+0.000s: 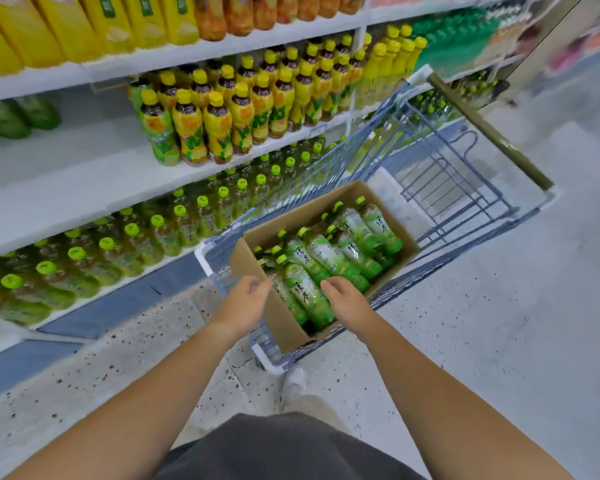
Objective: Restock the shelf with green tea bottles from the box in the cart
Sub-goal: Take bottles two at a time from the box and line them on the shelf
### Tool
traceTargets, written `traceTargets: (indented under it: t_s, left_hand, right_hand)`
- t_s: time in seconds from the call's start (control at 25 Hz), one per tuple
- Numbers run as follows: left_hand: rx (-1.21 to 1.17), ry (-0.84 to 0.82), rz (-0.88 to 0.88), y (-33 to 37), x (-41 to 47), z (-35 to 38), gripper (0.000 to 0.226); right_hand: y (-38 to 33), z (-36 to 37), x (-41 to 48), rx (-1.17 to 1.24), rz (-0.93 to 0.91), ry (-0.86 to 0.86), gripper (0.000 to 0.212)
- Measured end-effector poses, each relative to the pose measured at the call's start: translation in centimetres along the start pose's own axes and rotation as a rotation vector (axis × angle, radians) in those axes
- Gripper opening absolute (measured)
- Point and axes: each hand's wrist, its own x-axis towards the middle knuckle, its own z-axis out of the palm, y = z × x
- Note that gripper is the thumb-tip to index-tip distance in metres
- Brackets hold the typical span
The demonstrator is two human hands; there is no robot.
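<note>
The shelf (84, 188) runs along the left, its lowest level lined with upright green-capped bottles (132, 237) and the level above holding yellow-capped bottles (219, 119) beside a bare stretch of board. The wire cart (465, 188) stands on the speckled floor (499, 323) just beside the shelf, its handle at the far end. The open cardboard box (281, 320) sits in the near end of the cart's basket. Both bare forearms reach forward and down from the bottom of the view, converging on the box, wrists roughly level. The green tea bottles (329, 254) lie on their sides inside the box, packed close, caps pointing toward the shelf. The left hand (246, 299) is at the box's near left wall, back up, fingers loosely curled with thumb and forefinger close together at the cardboard edge; I cannot tell whether they pinch it. The right hand (343, 299) hangs over the nearest bottles, knuckles up, fingers bent downward with their tips hidden; I cannot tell whether it grips a bottle. A pale shoe (293, 379) shows beneath the cart's near corner.
</note>
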Motion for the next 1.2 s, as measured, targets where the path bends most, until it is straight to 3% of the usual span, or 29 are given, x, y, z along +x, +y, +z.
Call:
traceTargets:
  t_s: [0.28,0.4,0.56,0.64,0.72,0.8,0.96,1.08,1.2]
  left_hand:
    - [-0.004,0.088,-0.049,2.6,4.4,10.7,0.069]
    - [-0.031,0.131,-0.138,2.7,6.7,12.4,0.071]
    - [-0.039,0.065,-0.285,2.1,9.5,13.2,0.086]
    - [-0.005,0.069,-0.330,1.4,10.6,13.5,0.090]
    - [0.032,0.080,-0.357,0.5,12.0,14.0,0.083]
    - [0.007,0.163,-0.387,-0.4,13.8,15.0,0.080]
    - [-0.081,0.302,-0.384,-1.4,14.7,16.4,0.069]
    - [-0.030,0.359,-0.369,-2.3,15.7,17.5,0.042]
    - [-0.027,0.395,-0.323,-2.8,15.9,17.9,0.038]
  right_hand:
    - [2.7,-8.6,6.8,-0.187,-0.013,-0.087,0.057]
    - [3.2,-9.5,10.4,-0.303,-0.027,-0.126,0.060]
    - [4.2,-8.9,14.8,-0.442,-0.037,-0.174,0.060]
    - [4.7,-8.6,16.8,-0.484,-0.065,-0.178,0.051]
    - [5.5,-8.1,19.1,-0.520,-0.061,-0.177,0.030]
    - [6.3,-7.8,21.4,-0.502,-0.059,-0.196,0.023]
    - [7.3,-7.1,23.5,-0.444,-0.056,-0.247,0.061]
    - [8.8,-6.7,25.3,-0.416,-0.056,-0.250,0.078]
    - [9.1,-6.8,26.5,-0.397,0.034,-0.297,0.093]
